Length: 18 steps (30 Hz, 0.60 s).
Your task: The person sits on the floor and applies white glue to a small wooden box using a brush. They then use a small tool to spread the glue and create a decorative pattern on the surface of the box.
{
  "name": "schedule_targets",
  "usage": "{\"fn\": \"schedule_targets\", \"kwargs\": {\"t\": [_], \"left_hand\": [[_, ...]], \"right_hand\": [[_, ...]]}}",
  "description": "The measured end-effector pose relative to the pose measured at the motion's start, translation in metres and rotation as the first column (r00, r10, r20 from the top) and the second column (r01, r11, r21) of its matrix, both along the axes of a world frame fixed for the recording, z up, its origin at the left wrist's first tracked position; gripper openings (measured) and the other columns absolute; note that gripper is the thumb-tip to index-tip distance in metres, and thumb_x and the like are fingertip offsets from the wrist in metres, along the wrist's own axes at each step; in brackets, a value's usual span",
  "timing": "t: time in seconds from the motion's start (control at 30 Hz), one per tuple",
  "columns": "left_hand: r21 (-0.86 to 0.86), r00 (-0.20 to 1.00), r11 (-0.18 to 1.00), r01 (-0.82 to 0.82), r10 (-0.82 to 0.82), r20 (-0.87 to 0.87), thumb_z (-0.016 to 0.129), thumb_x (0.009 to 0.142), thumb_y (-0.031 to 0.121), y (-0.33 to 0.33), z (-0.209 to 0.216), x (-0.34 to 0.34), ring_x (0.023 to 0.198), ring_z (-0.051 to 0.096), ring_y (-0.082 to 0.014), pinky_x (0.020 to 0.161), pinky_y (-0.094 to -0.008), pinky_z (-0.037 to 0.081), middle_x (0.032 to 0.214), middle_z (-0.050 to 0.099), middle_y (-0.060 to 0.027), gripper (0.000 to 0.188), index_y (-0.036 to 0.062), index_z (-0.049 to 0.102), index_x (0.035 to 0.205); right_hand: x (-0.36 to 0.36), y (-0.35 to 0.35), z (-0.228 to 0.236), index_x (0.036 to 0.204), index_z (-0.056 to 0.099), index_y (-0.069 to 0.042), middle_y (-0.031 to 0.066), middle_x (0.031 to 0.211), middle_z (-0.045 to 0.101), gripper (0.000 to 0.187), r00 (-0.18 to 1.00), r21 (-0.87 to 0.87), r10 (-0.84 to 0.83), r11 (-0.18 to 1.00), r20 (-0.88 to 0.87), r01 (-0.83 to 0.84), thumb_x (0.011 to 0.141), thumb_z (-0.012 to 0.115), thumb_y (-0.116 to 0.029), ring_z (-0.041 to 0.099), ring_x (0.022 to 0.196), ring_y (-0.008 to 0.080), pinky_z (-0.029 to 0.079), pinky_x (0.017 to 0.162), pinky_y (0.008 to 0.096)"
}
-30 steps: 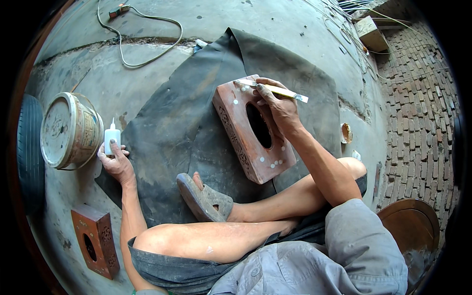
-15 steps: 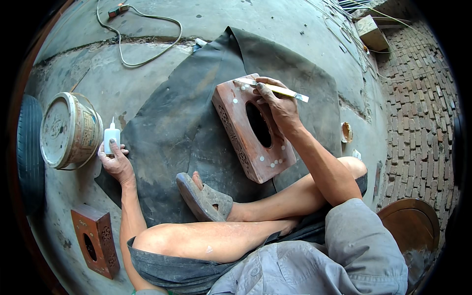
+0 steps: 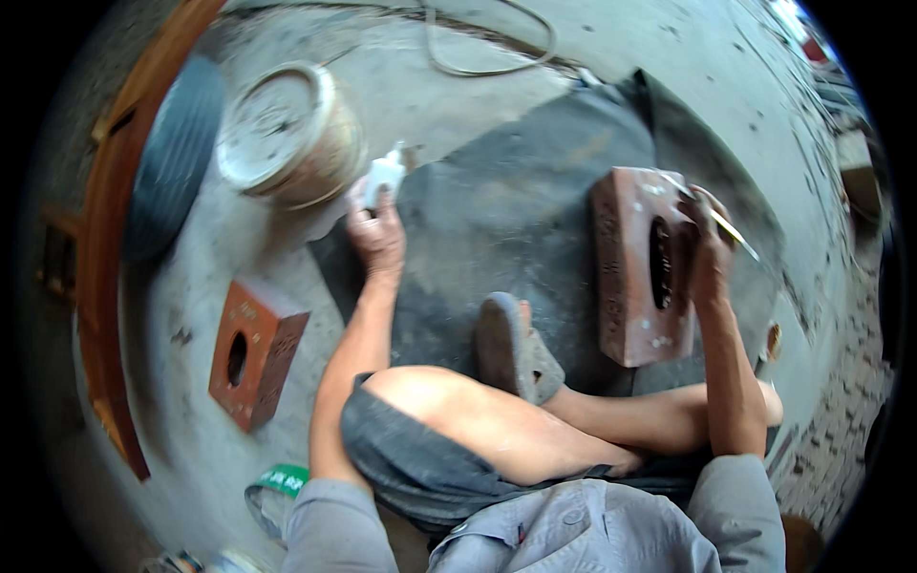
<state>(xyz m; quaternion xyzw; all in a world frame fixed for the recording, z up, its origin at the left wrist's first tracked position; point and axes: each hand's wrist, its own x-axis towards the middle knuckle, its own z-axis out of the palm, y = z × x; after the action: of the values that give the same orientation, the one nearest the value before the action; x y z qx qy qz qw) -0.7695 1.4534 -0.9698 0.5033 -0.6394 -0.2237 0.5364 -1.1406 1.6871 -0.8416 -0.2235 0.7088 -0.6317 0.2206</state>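
My left hand (image 3: 377, 234) is closed round a small white squeeze bottle (image 3: 386, 176), its thin nozzle pointing up, above the left edge of a dark sheet (image 3: 478, 239). At the right, my right hand (image 3: 709, 250) grips a thin yellow-and-silver utility knife (image 3: 734, 233), blurred by motion. That hand is at the right side of a reddish-brown wooden tissue box (image 3: 623, 277), which lies on the sheet. The box has an oval opening, carved sides and several pale round spots on its top. My fingertips are partly hidden.
Beyond my left hand stands a lidded bucket (image 3: 277, 134), with a tire (image 3: 177, 158) and a wooden frame (image 3: 105, 286) beside it. A second wooden tissue box (image 3: 277, 358) sits on the concrete floor at left. A cable (image 3: 458, 69) lies at the back. My sandalled foot (image 3: 521, 349) rests mid-sheet.
The view has swung left, so everything sits further right in it. My left hand still holds the bottle; my right still holds the knife at the box.
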Motion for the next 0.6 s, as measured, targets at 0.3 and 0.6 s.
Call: {"fn": "schedule_targets", "kwargs": {"t": [0.3, 0.6], "left_hand": [[0.210, 0.990, 0.975, 0.068, -0.040, -0.133, 0.073, 0.093, 0.024, -0.002, -0.005, 0.011, 0.093, 0.067, -0.0429, 0.080, -0.0455, 0.052, 0.105, 0.067, -0.0253, 0.039, 0.0018, 0.055, 0.120], [-0.036, 0.944, 0.999, -0.030, 0.040, 0.329, 0.078, 0.088, 0.019, -0.037, 0.011, 0.026, 0.095, 0.063, -0.0321, 0.086, -0.0428, 0.050, 0.099, 0.066, -0.0139, 0.025, 0.0021, 0.070, 0.105]], "right_hand": [[-0.123, 0.097, 0.037, 0.132, 0.063, -0.001, 0.0094, 0.118, 0.068, 0.036, 0.957, -0.003, -0.026, 1.000, -0.290, 0.027, 0.107, 0.054, -0.025, 0.064, 0.104, 0.0159, 0.051, 0.084, 0.0293], [-0.103, 0.165, 0.101, 0.115, 0.064, 0.001, 0.0166, 0.121, 0.064, 0.024, 0.276, 0.306, 0.260, 0.942, -0.925, 0.136, 0.096, 0.050, 0.001, 0.061, 0.114, 0.0299, 0.047, 0.101, 0.0382]]}}
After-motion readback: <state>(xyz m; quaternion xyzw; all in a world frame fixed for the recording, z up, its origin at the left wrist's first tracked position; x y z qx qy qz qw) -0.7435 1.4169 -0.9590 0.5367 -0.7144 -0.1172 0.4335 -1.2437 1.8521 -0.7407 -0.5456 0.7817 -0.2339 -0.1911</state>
